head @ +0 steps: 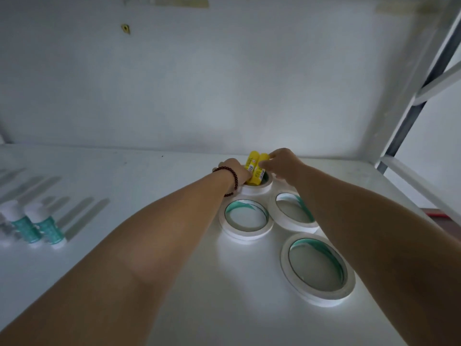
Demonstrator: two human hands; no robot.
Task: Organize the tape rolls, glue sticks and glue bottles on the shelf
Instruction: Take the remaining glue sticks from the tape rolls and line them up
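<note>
- 2 yellow glue sticks (256,169) are standing upright, side by side and touching, inside the hole of the far tape roll (257,190), toward the back of the white shelf (149,245).
- left hand (235,169) is closed around the left stick low down, fingers tucked in against the roll's inner rim. There's a dark beaded bracelet (230,174) on that wrist.
- right hand (284,162) comes over from the right and pinches the top of the right stick with its fingertips.
- 3 more white tape rolls with teal-lined cores lie flat nearer the camera: one (245,219) just in front of the far roll, one (293,212) to its right, partly under the right forearm, and the nearest one (317,268) out front on its own. The first 2 look like they're touching each other, and the far roll too.
- way off on the left edge of the shelf, well apart from the tape, 2 glue bottles (33,224) with teal labels and white caps stand next to each other. There's something grey and blurry just left of them, can't tell what.
- behind it all is a plain white wall (224,83), and a metal shelf frame (421,96) runs up the right side.
</note>
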